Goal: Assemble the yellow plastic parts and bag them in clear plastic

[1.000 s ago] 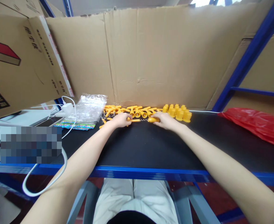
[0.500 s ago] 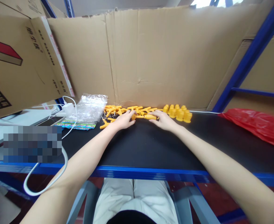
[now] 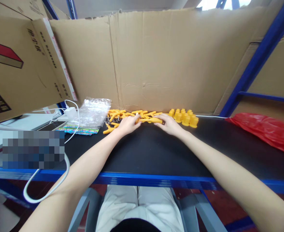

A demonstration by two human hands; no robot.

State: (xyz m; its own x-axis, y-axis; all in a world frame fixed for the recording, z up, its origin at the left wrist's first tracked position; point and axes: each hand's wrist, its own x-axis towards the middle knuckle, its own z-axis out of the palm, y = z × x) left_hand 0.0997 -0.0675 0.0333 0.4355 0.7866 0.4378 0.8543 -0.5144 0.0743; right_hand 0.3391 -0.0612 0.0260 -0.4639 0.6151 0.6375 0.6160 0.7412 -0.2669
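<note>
Head view: both forearms reach across the black bench (image 3: 156,151) to its far edge, where the work lies against a cardboard wall (image 3: 156,58).

**Hands.** The left hand (image 3: 128,125) and the right hand (image 3: 169,124) meet at one slender yellow piece (image 3: 153,120). Each hand pinches one end with closed fingertips. The piece lies level, at or just above the bench surface; whether it touches cannot be told.

**Surroundings.**
- A pile of yellow T-shaped parts (image 3: 122,113) lies just behind and to the left of the held piece.
- A cluster of yellow cups (image 3: 186,117) stands upright just to the right of the right hand.
- A clear plastic bag (image 3: 92,112) lies left of the pile, with a white charger (image 3: 70,112) and its cable beside it.
- A red bag (image 3: 265,129) lies well apart at the right end of the bench.

**Step in hand.** Judging by the two-ended grip, the hands are fitting or pressing together two sections of the yellow piece along its length. The joint itself is too small to make out.

**Requirement for the next move.** Keep both ends in line. Apply force along the axis, not across it, since the piece looks thin enough to bend. Keep the wrists clear of the pile and the cups.
</note>
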